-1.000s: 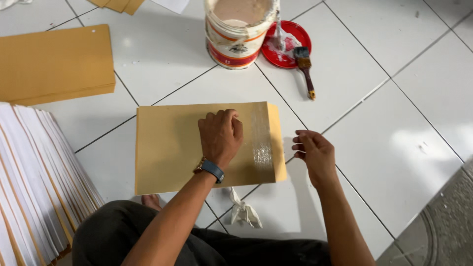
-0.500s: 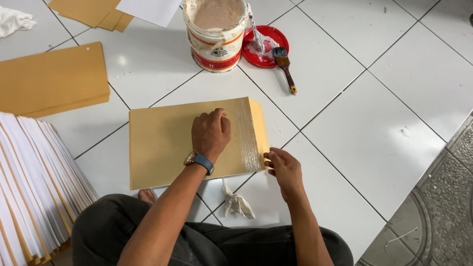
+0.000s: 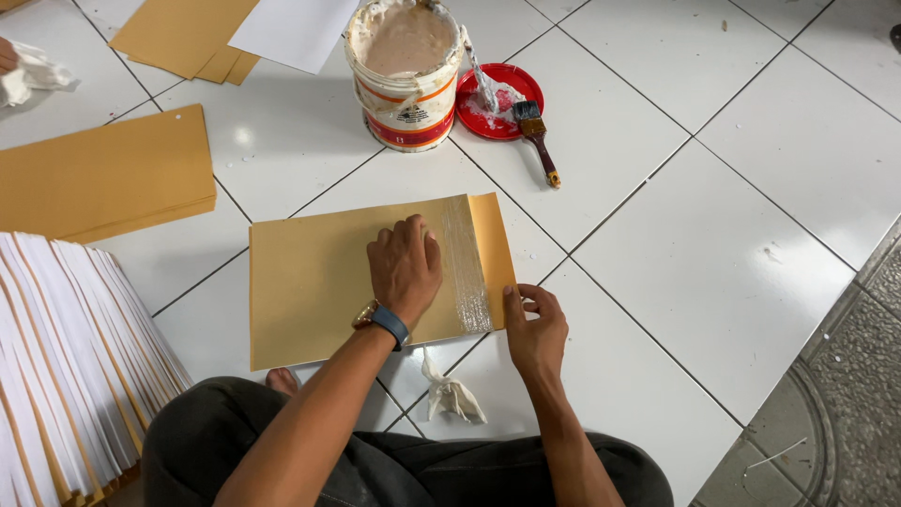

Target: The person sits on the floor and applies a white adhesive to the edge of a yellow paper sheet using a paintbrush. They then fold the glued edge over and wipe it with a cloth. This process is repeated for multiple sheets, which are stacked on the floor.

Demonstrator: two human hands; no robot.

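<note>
A large brown envelope [image 3: 319, 282] is lying flat on the white tiled floor [image 3: 713, 253], just in front of the person's knees, its long axis running left to right across the view and tilting slightly up toward the right; its open flap end is pointing right, toward the bare tiles. A shiny strip of wet glue [image 3: 466, 268] is crossing the envelope's short width beside the flap. The left hand [image 3: 405, 268] is lying palm down on the paper just left of the strip, fingers curled loosely and pressing, its grip closed on nothing. The right hand [image 3: 537, 329] is sitting at the flap's near corner, thumb and fingers pinching the paper's edge. A crumpled rag [image 3: 450, 394] is lying on the floor between the two forearms. Beyond the envelope a bucket of pale paste [image 3: 405, 70] is standing upright, with a red lid [image 3: 499, 99] just to its right and a brush [image 3: 537, 136] resting partly on that lid. More brown envelopes [image 3: 103, 178] are lying at the left, and fanned white sheets [image 3: 66, 366] are filling the near left corner.
</note>
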